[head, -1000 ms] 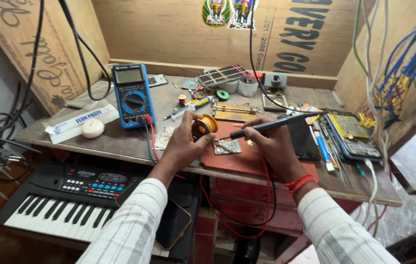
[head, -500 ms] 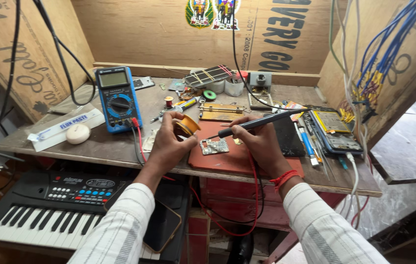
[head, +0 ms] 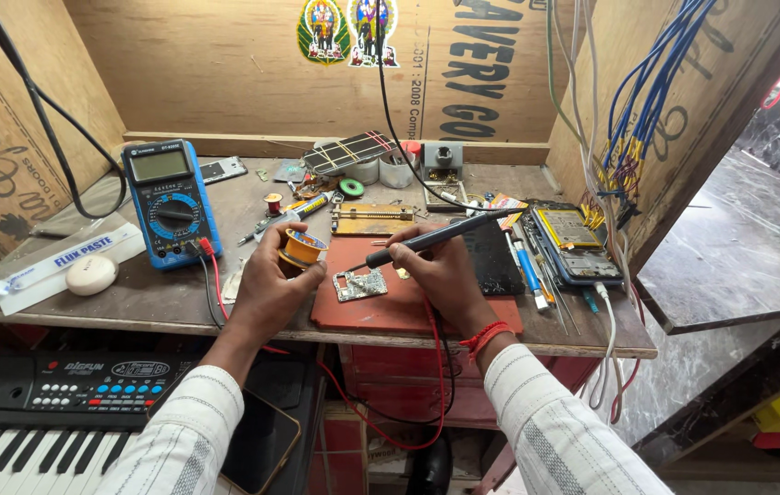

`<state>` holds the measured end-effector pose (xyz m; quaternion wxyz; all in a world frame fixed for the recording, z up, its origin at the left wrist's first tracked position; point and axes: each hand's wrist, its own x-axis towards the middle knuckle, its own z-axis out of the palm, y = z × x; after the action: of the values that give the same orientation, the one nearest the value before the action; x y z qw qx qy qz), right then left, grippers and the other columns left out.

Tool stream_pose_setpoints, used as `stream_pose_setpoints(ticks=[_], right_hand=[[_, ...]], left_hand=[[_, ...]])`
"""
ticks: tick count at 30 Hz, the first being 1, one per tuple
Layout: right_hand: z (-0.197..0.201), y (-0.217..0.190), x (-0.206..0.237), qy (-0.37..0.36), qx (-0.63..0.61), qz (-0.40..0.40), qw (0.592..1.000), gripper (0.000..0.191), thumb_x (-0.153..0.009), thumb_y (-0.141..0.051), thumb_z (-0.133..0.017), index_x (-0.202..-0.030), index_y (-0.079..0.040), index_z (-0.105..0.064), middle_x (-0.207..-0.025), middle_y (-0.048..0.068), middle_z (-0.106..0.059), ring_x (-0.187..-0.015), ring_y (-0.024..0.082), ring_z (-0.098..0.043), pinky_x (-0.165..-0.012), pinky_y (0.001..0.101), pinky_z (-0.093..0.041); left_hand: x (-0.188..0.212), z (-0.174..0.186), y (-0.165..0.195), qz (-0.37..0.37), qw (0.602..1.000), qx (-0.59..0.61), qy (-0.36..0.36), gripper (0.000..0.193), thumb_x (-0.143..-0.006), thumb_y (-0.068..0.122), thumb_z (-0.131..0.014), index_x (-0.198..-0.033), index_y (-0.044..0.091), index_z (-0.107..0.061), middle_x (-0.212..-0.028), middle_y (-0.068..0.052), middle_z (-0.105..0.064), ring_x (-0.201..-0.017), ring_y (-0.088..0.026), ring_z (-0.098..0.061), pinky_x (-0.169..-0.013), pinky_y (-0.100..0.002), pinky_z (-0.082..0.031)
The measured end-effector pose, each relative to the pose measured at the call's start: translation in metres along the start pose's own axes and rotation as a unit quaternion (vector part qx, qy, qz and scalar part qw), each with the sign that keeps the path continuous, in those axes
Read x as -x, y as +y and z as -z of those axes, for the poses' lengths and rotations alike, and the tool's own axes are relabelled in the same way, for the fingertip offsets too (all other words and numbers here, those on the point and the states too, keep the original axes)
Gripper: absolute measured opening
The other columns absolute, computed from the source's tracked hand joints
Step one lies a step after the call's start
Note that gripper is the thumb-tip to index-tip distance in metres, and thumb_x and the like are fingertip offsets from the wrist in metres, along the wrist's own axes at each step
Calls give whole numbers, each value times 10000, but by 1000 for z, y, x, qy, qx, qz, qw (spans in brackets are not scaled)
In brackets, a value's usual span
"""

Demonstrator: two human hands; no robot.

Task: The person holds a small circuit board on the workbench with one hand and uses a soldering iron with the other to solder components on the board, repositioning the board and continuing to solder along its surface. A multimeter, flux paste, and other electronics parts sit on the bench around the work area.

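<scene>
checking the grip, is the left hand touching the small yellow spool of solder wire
Touching. The head view shows the left hand with fingers wrapped around the small yellow spool of solder wire.

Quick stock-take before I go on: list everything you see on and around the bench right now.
Small circuit board: one, silver, on the red mat under the iron's tip.
Red mat: one, at the bench's front edge.
Solder spool: one, yellow, in the left hand.
Soldering iron: one, black, in the right hand.
Multimeter: one, blue, left on the bench, with red and black leads.
Round white puck: one, far left.
Opened phone: one, dark, right on the bench.
Keyboard: one, black with white keys, below the bench at left.
Blue wire bundle: one, on the right wall.
Left hand: grips the spool.
Right hand: grips the iron.
</scene>
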<state>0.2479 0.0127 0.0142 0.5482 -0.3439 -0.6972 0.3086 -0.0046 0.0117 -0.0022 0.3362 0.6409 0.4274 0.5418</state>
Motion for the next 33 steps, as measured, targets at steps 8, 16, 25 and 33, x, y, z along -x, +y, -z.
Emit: stream_pose_setpoints(ticks=[8,16,25,33], right_hand=[[2,-1,-1,-9,-2,10,1000,168,-926,-147,-722,-993,4,-747,-798,10,-716,-749,56,-639,-659,225,-511],[4,0,-1,-12,-18,-6,1000,171,-937,-126,-707,-1015,22,-742,-791,15,-701,-735,56,-609,-651,226,-490],[4,2,0,11,-33,-28,999,166,-952,-102,-623,-1004,7,-736,-788,4,-685,-682,51,-577,-598,219,-463],[3,6,-1,50,-34,-2,998,141,-948,-69,-604,-934,28,-705,-767,24,-698,-653,42,-609,-568,211,-491]], left_hand=[[0,-2,-3,-62,998,-25,17,522,-872,194,-751,-1343,46,-580,-1027,-67,-716,-900,-117,-698,-788,-280,-576],[1,0,0,-33,999,-21,6,500,-844,153,-730,-1310,45,-585,-1030,-48,-723,-915,-96,-706,-813,-263,-578],[5,-2,10,-69,997,-42,-18,535,-799,235,-838,-1265,69,-632,-982,-40,-707,-821,-84,-689,-707,-259,-587],[11,-4,21,-41,991,-116,-51,719,-749,404,-870,-1363,114,-638,-910,-23,-770,-674,-93,-665,-615,-280,-552]])
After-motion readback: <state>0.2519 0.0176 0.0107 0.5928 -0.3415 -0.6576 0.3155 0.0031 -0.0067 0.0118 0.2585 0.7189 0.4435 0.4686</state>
